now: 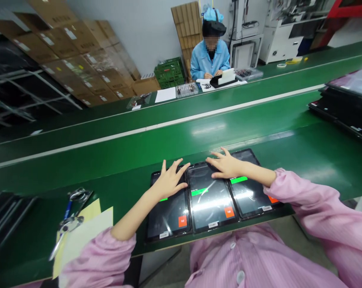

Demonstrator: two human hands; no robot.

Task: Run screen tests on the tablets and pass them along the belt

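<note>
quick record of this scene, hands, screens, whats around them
left hand: fingers spread, on the left tablet, by the middle tablet
right hand: fingers spread, over the right tablet, fingertips at the middle tablet
screens: three tablets side by side, each with a green bar and orange fail tile
surface: green conveyor belt
nearby: paper sheets at left, stacked tablets at right
across belt: seated co-worker in blue smock

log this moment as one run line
left hand over left tablet | right hand over right tablet | middle tablet between them | orange fail buttons
</note>
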